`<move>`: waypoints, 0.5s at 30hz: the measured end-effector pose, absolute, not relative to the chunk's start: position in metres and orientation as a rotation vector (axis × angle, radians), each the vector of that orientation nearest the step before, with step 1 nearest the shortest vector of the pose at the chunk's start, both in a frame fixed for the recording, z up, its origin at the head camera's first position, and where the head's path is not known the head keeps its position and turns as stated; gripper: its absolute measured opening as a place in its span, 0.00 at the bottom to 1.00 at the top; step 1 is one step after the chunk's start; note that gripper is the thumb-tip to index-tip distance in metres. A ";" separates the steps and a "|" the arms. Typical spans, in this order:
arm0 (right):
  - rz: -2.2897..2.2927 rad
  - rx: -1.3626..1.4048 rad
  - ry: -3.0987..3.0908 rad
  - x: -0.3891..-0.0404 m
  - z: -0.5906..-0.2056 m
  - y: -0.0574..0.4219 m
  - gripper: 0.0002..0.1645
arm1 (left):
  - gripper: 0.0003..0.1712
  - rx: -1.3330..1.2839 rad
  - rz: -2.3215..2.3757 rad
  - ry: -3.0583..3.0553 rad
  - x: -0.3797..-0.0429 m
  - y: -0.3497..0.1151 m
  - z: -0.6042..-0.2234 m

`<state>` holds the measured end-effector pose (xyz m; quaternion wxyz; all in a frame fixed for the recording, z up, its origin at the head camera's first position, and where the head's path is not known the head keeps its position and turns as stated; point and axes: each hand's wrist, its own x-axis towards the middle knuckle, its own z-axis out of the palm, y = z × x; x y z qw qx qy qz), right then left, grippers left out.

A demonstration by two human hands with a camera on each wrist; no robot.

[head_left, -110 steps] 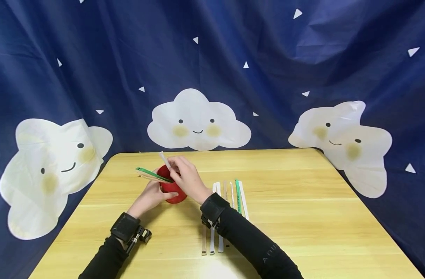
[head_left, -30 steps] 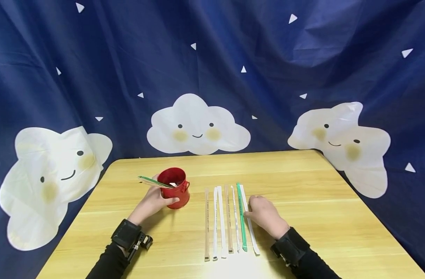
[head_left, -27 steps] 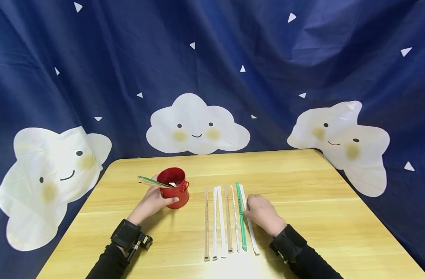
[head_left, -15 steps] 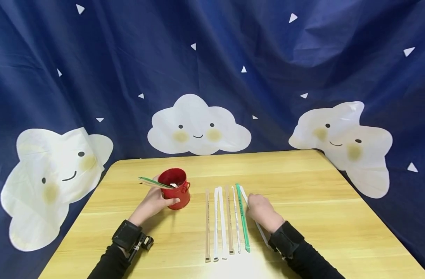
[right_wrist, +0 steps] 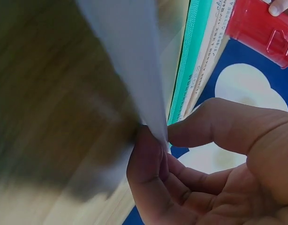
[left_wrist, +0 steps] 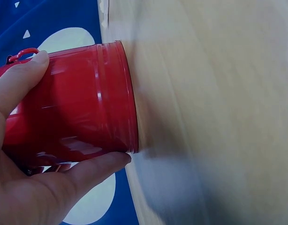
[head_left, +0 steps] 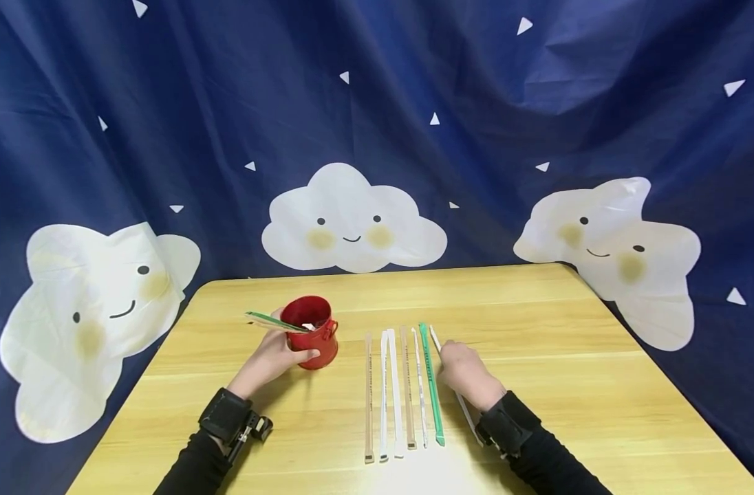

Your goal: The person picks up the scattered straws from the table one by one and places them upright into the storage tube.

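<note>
My left hand (head_left: 270, 361) grips the small red metal bucket (head_left: 322, 352), thumb on its near side and other fingers hidden behind it. Leaning out over the bucket's left rim are green and brown paper-wrapped straws (head_left: 274, 321), and a white tip shows inside. On the right, my right hand (head_left: 468, 375) pinches a white paper-wrapped straw (head_left: 466, 412) between thumb and index finger. In the right wrist view that white straw (right_wrist: 134, 61) runs up from the fingertips, angled over the wood, its shadow below. A green-wrapped straw (head_left: 432, 385) lies just left of this hand.
Left of the green one, several more wrapped straws lie side by side, among them a brown one (head_left: 369, 402) and a white one (head_left: 395, 395). The wooden table (head_left: 575, 385) ends at the back against a dark blue curtain (head_left: 377, 124) with cloud shapes.
My right hand has gone from the bucket's mouth to the rightmost white straw. Over the last second that straw's near end has swung right, away from the green one. My left hand stays on the bucket.
</note>
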<state>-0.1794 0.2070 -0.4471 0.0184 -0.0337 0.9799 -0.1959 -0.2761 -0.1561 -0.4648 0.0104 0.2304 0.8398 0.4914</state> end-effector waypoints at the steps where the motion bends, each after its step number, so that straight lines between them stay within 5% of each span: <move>1: -0.606 -0.101 3.043 -0.179 -0.447 0.207 0.11 | 0.50 0.718 1.534 2.622 -0.276 -0.156 -0.464; 15: -0.692 -0.076 3.030 -0.177 -0.442 0.213 0.10 | 0.50 0.726 1.524 2.630 -0.277 -0.156 -0.465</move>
